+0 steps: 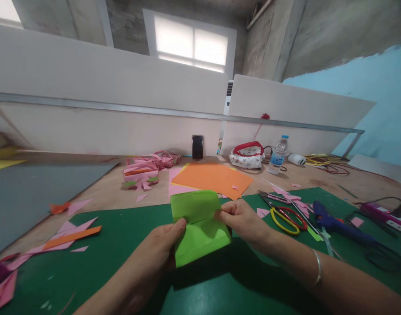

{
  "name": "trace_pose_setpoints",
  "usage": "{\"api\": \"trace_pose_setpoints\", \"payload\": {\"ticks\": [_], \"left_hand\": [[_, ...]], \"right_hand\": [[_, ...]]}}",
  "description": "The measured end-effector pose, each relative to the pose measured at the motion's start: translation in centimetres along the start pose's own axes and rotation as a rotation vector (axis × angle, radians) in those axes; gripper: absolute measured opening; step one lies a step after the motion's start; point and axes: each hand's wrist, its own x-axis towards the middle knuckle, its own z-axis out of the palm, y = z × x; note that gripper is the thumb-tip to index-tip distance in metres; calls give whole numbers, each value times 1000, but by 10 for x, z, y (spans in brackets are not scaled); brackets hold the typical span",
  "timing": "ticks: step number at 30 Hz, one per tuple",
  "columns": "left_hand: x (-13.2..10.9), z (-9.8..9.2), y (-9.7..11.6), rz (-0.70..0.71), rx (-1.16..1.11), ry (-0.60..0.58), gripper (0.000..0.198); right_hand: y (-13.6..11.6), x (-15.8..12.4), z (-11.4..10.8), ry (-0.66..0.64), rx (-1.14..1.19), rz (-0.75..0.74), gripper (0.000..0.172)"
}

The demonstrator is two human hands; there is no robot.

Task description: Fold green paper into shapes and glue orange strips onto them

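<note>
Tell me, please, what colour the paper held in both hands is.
The held paper is bright lime green, as the head view shows.

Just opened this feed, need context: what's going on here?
A person is holding a creased piece of light green paper above a green mat. The left hand grips its left edge and the right hand pinches its right edge. Scissors and a blue glue gun lie to the right; orange paper lies beyond the mat.
</note>
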Motion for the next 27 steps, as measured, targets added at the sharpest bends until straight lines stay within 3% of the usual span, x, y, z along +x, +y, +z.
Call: {"api": "trace_pose_setpoints", "payload": {"ticks": [6, 13, 18, 21, 27], "left_hand": [[-1, 2, 3, 56, 50, 49, 36], [12, -7, 2, 45, 88, 175, 32], [13, -5, 1, 52, 50, 127, 34], [9, -3, 4, 89, 53, 105, 37], [4, -2, 7, 174, 89, 191, 38]], "right_hand": [[3, 6, -4, -85, 56, 15, 41], [5, 8, -5, -70, 100, 16, 31], [6, 5, 0, -75, 190, 80, 29], [4, 4, 1, -100, 218, 104, 19], [1, 3, -1, -107, 188, 136, 15]]}}
